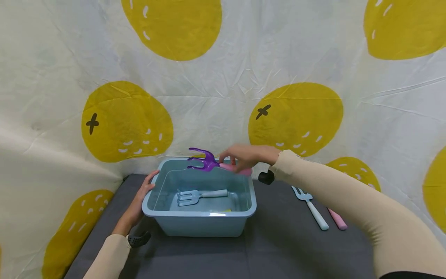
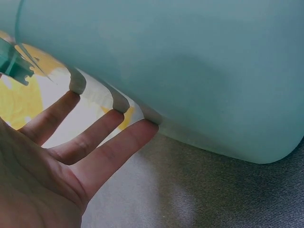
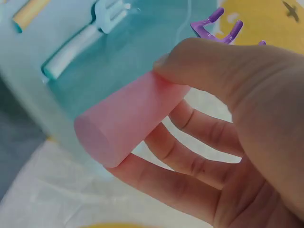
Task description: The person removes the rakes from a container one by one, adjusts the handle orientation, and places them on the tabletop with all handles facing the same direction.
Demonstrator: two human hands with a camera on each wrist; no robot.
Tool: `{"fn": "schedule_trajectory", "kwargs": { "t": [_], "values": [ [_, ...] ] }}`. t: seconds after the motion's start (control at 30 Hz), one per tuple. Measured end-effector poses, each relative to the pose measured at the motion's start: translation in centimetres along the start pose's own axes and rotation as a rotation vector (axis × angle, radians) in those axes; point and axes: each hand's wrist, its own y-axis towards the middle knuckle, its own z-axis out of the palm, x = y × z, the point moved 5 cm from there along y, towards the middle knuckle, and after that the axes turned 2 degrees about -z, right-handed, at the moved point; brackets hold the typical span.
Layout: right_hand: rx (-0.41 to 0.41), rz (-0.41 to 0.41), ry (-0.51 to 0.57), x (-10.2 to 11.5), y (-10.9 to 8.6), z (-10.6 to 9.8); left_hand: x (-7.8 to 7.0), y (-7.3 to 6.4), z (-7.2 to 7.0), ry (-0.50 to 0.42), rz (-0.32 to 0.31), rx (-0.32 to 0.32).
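Note:
My right hand [image 1: 242,157] holds a small garden hand fork by its pink handle [image 3: 133,116], thumb on one side and fingers on the other. Its purple tines [image 1: 205,159] point left, above the blue plastic basin [image 1: 198,226]. Inside the basin lies a light-blue hand fork [image 1: 202,195], tines to the left. A yellow-handled thing [image 3: 29,14] lies there too, mostly hidden behind the front wall in the head view. My left hand [image 1: 141,195] is at the basin's left side, its fairly straight fingers [image 2: 116,149] touching the outer wall.
On the dark tabletop [image 1: 278,248], right of the basin, lies another light-blue hand fork [image 1: 315,213]. Beside it is a pink handle [image 1: 337,219], its other end hidden by my right sleeve. A white curtain [image 1: 223,116] printed with yellow shapes hangs close behind the basin.

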Motion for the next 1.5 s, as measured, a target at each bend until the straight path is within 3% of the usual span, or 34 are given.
{"fn": "schedule_trajectory", "kwargs": {
  "t": [0.27,0.57,1.0,1.1,1.3,1.5],
  "values": [
    [-0.183,0.063,0.132,-3.1,-5.1,-0.7,0.3,-0.3,-0.1,0.010,-0.007,0.000],
    [-0.266,0.227,0.305,-7.6,-10.4,1.6,0.6,-0.4,0.0,0.002,-0.007,0.001],
    [-0.385,0.362,0.587,-13.7,-15.2,9.2,0.4,-0.3,0.4,0.008,-0.006,-0.005],
    [-0.409,0.358,0.645,-14.6,-15.8,11.1,0.4,-0.2,0.4,0.009,-0.005,-0.007],
    [-0.414,0.346,0.789,-15.9,-16.9,15.6,0.3,-0.2,0.5,0.010,-0.003,-0.002],
    [-0.394,0.427,0.912,-16.8,-18.1,19.3,0.1,-0.1,0.7,0.019,-0.004,-0.004]
  ]
}}
